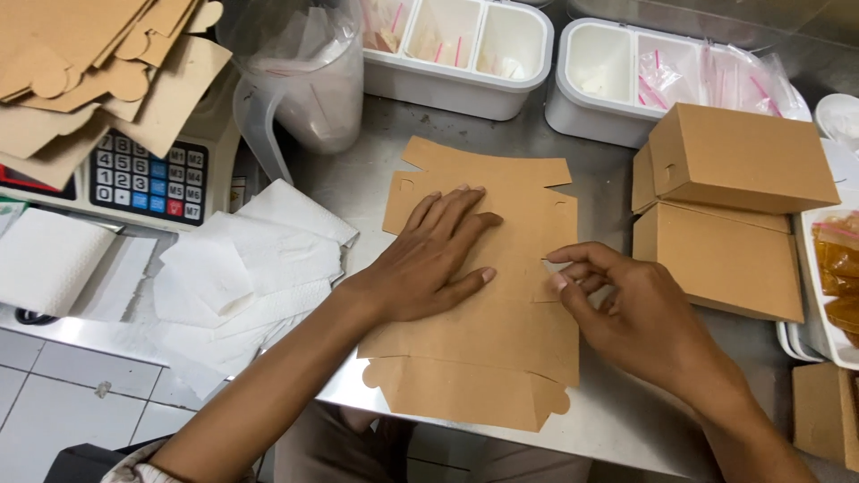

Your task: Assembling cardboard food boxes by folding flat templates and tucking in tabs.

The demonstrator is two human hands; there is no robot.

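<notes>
Left hand [438, 259] is pressing flat and open on the cardboard sheet [474, 349], right hand [626, 313] is pinching its side flap; two boxes [729, 210] are standing folded, this one is not yet shaped.

Flat brown cardboard box blank [474, 331] on steel counter [608, 420]. Left hand [429, 259] pressed flat on blank's middle. Right hand [626, 313] pinches blank's right-edge flap. Right of blank: two folded boxes [729, 210] stacked. Left of blank: white napkins [250, 268], calculator [148, 179]. Behind blank: white divided trays [465, 54].
</notes>
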